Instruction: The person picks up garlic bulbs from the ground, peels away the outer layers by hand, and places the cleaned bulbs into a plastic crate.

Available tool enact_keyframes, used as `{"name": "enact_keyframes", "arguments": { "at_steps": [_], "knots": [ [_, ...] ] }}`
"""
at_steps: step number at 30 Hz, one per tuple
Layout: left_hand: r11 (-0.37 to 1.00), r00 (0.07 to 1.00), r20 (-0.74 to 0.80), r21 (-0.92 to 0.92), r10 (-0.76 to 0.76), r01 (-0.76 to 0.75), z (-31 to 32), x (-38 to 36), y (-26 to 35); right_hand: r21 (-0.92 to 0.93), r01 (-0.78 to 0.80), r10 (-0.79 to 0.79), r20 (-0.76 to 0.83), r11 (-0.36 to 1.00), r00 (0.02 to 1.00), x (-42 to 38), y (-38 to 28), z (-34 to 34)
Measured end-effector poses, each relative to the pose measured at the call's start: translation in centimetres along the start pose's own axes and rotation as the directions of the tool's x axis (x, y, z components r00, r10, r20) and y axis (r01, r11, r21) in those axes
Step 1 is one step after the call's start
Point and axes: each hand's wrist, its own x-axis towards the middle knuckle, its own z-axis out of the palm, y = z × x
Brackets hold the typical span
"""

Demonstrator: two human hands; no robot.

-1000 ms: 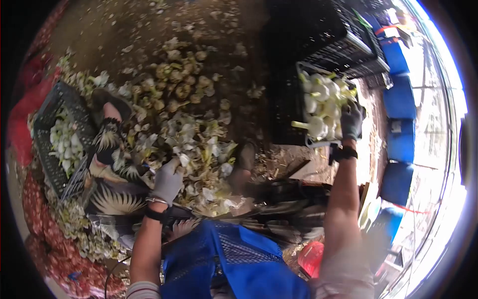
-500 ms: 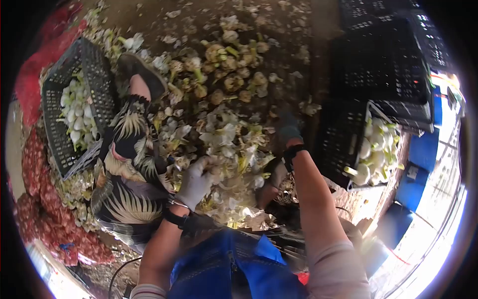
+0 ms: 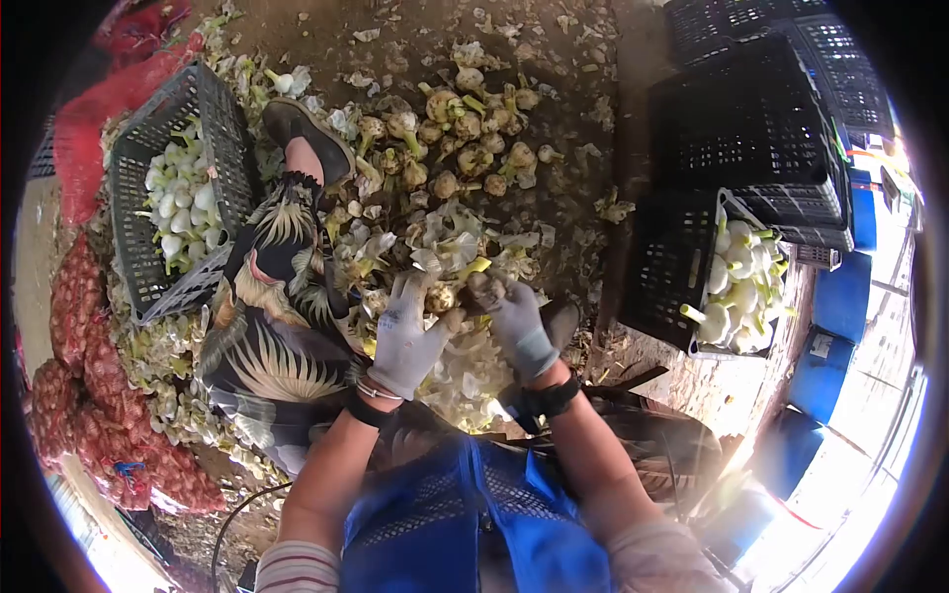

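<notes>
My left hand (image 3: 403, 341), in a pale work glove with soiled fingertips, is closed around a garlic bulb (image 3: 442, 297) in front of my body. A short yellow-green stem (image 3: 474, 267) shows just above the bulb. Close on the other side is my right hand (image 3: 516, 324), also gloved, its dirty fingers curled near the bulb; whatever lies in them is hidden. Beneath both hands spreads a heap of papery garlic skins (image 3: 460, 381). Further off, several untrimmed garlic bulbs (image 3: 470, 128) lie on the ground.
At the left, beyond my patterned trouser leg (image 3: 272, 296), stands a dark crate (image 3: 138, 247) holding cleaned garlic. Another crate (image 3: 657, 267) of cleaned garlic tilts at the right, below stacked black crates (image 3: 741, 119). Red mesh sacks (image 3: 109, 405) line the left edge.
My right hand has come back from the far right to beside my left hand. A garlic bulb now shows in my left hand, whose fingers have moved slightly forward.
</notes>
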Motion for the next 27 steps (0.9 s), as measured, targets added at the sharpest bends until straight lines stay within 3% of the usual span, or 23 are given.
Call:
{"name": "enact_keyframes", "arguments": {
  "at_steps": [2,4,6,7,9,10,12,13,15,18,19,20,21,22,24,25,26,27],
  "knots": [
    [0.998,0.999,0.042,0.063,0.007,-0.009,-0.4,-0.7,0.7,-0.228,0.161,-0.153,0.056,0.96,0.987,-1.1,0.3,0.6],
    [0.998,0.999,0.018,0.037,0.04,-0.041,-0.5,-1.0,1.1,-0.18,0.094,-0.091,0.024,0.979,0.996,-2.3,-1.1,1.6],
    [0.998,0.998,-0.01,0.011,0.067,-0.067,-1.0,-1.4,1.5,-0.447,0.261,-0.276,0.032,0.856,0.96,-3.4,-1.5,1.5],
    [0.998,0.998,0.018,0.008,0.064,-0.064,-1.3,-1.8,1.8,-0.449,0.266,-0.281,0.035,0.853,0.959,-3.7,-0.8,0.7],
    [0.998,0.997,0.04,0.005,0.063,-0.063,-1.9,-2.0,2.3,-0.684,0.426,-0.476,0.13,0.592,0.87,-3.8,1.4,-1.1],
    [0.997,0.996,0.05,-0.031,0.072,-0.071,-2.1,-1.8,2.5,-0.684,0.43,-0.478,0.133,0.589,0.868,-4.6,-0.3,-0.1],
    [0.994,0.995,0.058,-0.067,0.084,-0.081,-2.4,-1.9,2.6,-0.32,0.088,-0.09,0.011,0.943,0.996,-6.0,-3.5,1.7],
    [0.995,0.995,0.053,-0.058,0.091,-0.087,-2.3,-2.0,2.3,-0.32,0.092,-0.093,0.012,0.943,0.996,-5.9,-3.8,1.9],
    [0.994,0.994,0.047,-0.047,0.101,-0.098,-2.5,-2.0,2.3,-0.017,0.012,-0.01,0.069,1.0,0.998,-5.5,-4.2,2.3],
    [0.988,0.987,0.022,0.008,0.157,-0.157,-3.1,-2.0,2.9,-0.06,0.143,-0.128,0.202,0.988,0.971,-5.2,-4.2,2.0],
    [0.941,0.992,0.094,-0.321,-0.082,0.108,-3.6,-2.1,3.1,-0.059,0.145,-0.13,0.206,0.988,0.97,-5.1,-4.3,1.9],
    [0.724,0.93,0.238,-0.584,-0.279,0.367,-4.0,-2.2,3.3,-0.104,0.146,-0.12,0.228,0.984,0.966,-5.2,-4.5,1.8],
    [0.577,0.886,0.303,-0.675,-0.353,0.46,-5.1,-2.0,4.6,-0.149,0.148,-0.108,0.249,0.978,0.963,-5.3,-4.7,1.6],
    [0.328,0.813,0.419,-0.763,-0.404,0.557,-5.4,-2.2,4.4,-0.149,0.147,-0.107,0.25,0.978,0.962,-5.1,-4.4,1.2],
    [0.644,0.854,0.425,-0.57,-0.301,0.51,-5.4,-2.7,3.2,-0.493,0.524,-0.405,0.334,0.695,0.851,-4.7,-4.1,1.0],
    [0.643,0.854,0.423,-0.571,-0.303,0.511,-5.4,-2.8,3.2,-0.531,0.558,-0.446,0.336,0.638,0.83,-5.2,-5.1,1.6],
    [0.303,0.695,0.623,-0.626,-0.359,0.718,-5.5,-3.0,3.1,-0.53,0.557,-0.444,0.337,0.639,0.83,-5.2,-4.8,1.8],
    [-0.078,0.509,0.802,-0.556,-0.314,0.828,-5.7,-2.8,3.7,-0.582,0.597,-0.479,0.365,0.552,0.798,-5.1,-4.3,2.0]
  ]
}}
